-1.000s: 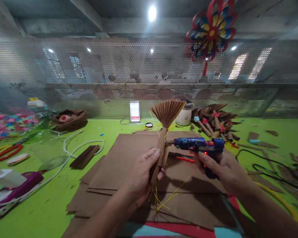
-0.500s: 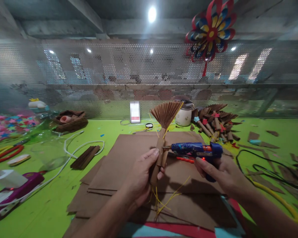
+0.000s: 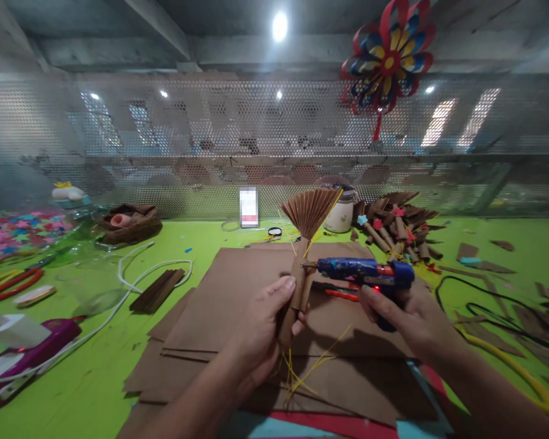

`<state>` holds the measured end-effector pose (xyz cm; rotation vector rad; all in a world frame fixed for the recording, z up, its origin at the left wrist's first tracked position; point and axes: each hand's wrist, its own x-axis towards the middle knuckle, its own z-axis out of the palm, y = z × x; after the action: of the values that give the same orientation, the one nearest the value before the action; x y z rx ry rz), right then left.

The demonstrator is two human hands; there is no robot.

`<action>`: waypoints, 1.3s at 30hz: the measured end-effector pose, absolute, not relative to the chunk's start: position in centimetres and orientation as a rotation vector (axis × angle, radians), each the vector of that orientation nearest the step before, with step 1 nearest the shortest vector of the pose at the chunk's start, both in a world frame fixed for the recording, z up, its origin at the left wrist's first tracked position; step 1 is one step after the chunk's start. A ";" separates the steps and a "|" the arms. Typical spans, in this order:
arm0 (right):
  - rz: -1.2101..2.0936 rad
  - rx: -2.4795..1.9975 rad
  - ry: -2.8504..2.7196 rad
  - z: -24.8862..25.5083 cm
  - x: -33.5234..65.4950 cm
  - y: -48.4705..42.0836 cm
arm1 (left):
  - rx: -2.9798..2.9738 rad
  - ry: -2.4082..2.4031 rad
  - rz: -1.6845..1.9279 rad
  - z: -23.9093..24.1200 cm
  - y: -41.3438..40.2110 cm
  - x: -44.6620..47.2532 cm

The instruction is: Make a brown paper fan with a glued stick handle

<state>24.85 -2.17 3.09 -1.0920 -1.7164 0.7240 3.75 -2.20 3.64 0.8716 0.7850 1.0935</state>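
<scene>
My left hand (image 3: 268,326) is closed around the rolled handle of a pleated brown paper fan (image 3: 312,210). The fan stands nearly upright, tilted a little right, its pleats spread at the top. Yellow strings (image 3: 297,378) hang below the handle. In my right hand (image 3: 400,317) is a blue glue gun (image 3: 366,272) with a small red light. Its metal nozzle points left and meets, or nearly meets, the handle above my left thumb. Beneath both hands lies a stack of brown paper sheets (image 3: 238,286). Red-handled scissors or pliers (image 3: 341,292) lie partly hidden behind the glue gun.
A pile of similar paper pieces (image 3: 396,228) sits at the back right beside a jar (image 3: 339,213). At left are a folded paper strip (image 3: 158,291), a white cable (image 3: 132,283), a purple power strip (image 3: 36,360) and orange-handled scissors (image 3: 18,285). A black cord (image 3: 485,314) lies right.
The fan has shifted slightly right and leans a bit more to the right. The glue gun's nozzle has moved a little higher along the handle.
</scene>
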 end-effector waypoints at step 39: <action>0.767 -1.065 -1.815 3.7 25.0 -2.7 | 0.816 0.772 1.124 4.2 -2.3 3.7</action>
<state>24.99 -2.73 3.70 -1.0655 -1.8152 0.7667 3.66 -2.32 4.22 0.8158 0.7721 1.1239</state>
